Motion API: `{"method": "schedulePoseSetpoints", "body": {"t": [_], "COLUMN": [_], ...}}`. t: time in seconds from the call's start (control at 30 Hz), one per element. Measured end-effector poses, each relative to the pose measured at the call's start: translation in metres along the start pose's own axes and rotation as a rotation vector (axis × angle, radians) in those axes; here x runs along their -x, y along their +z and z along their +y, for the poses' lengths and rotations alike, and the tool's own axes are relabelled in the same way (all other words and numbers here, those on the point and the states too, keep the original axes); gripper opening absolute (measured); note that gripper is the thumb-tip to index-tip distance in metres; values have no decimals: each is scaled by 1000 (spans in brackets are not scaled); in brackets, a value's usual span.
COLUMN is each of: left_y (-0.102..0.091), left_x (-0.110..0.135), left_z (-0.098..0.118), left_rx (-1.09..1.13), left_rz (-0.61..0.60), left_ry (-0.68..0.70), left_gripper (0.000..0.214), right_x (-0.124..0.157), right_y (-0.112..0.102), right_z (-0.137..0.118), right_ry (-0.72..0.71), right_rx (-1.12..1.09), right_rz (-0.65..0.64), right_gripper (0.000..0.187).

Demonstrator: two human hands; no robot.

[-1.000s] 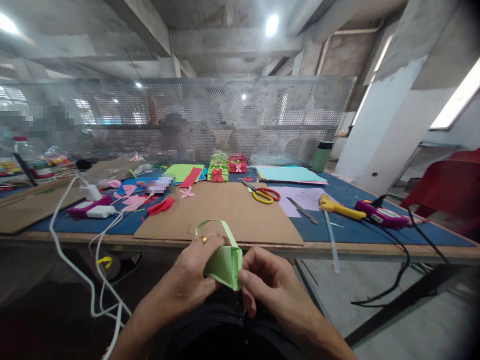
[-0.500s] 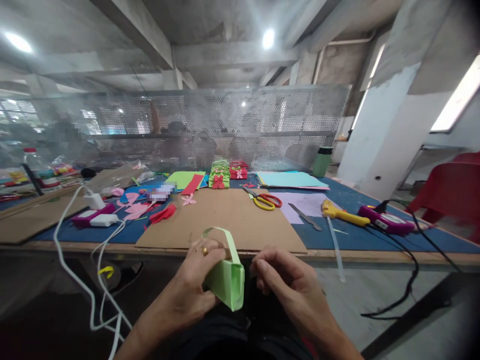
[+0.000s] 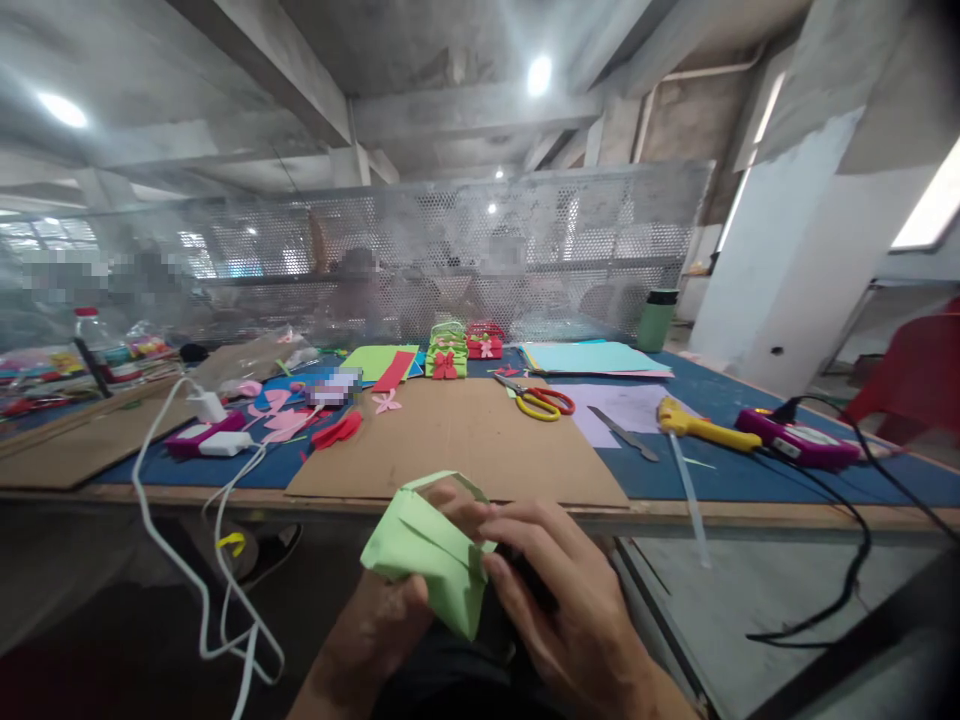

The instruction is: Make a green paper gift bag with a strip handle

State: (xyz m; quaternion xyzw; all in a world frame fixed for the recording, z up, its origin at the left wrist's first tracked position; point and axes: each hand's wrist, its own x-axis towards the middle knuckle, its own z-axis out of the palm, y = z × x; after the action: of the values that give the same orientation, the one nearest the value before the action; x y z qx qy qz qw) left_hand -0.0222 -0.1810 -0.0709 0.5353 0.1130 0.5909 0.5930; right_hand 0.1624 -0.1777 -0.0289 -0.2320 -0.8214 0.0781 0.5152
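A light green folded-paper handbag with a paper strip handle is held tilted in front of the table's near edge. My left hand is closed on it, thumb on the near face and some fingers behind, under the handle. At the bag's right side, my right hand pinches its edge between thumb and fingers. The fingertips are partly hidden. Ahead stand finished-looking small paper bags, one green with a red bow and one red with a pink bow.
A cardboard sheet lies on the blue tabletop. Right of it are scissors, a knife blade and a yellow glue gun with a glue stick. Coloured paper sheets lie behind. White cables hang at the left.
The handbag has turned so a broad face shows instead of its narrow end. My right hand has moved left from beside it onto its edge. The view has shifted slightly left.
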Motion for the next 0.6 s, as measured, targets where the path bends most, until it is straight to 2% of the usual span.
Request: {"method": "schedulePoseSetpoints", "body": {"t": [0.07, 0.2, 0.4, 0.5, 0.6], "left_y": [1, 2, 12, 16, 12], "left_x": [4, 10, 18, 20, 20], "left_z": [-6, -8, -4, -6, -11], "left_rx": [108, 173, 196, 224, 156], "left_rz": [11, 16, 105, 124, 107], "left_ry": [15, -16, -133, -121, -130], "left_gripper": [60, 64, 88, 78, 69], "right_x": [1, 2, 5, 6, 7], "right_y": [4, 9, 14, 13, 9], "right_z": [1, 3, -2, -3, -2], "right_ry": [-18, -33, -25, -15, 5], "right_rx": [40, 71, 174, 168, 119], "right_rz": [-54, -118, -178, -160, -178], "right_gripper": [23, 25, 32, 35, 31]}}
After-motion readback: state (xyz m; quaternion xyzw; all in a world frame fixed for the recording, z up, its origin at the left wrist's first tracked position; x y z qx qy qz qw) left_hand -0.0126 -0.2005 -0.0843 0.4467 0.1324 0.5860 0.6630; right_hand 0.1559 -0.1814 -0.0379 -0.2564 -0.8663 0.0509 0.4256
